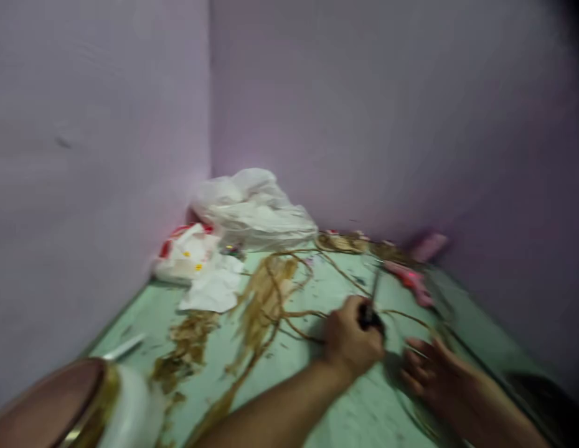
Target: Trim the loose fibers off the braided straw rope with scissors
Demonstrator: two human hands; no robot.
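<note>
My left hand (355, 336) is closed round the dark handle of what looks like a pair of scissors (375, 283), its thin metal blade pointing up and away. Long loops of brown cord (301, 313) lie to the left of this hand and run up to it. Lower right, my right hand (424, 370) is blurred, its fingers loosely bent and apart, with nothing visible in it. A stretch of cord (406, 316) passes just above its fingertips. Beyond both hands lies a pink glue gun (411, 281).
Tan fibre strips (264, 298) and brown flakes (193, 342) litter the pale green tabletop (289, 367). A crumpled white plastic bag (256, 208) and a red-and-white packet (191, 252) sit by the corner. A white, gold-rimmed round container (131, 404) stands lower left. Walls (387, 124) close the back.
</note>
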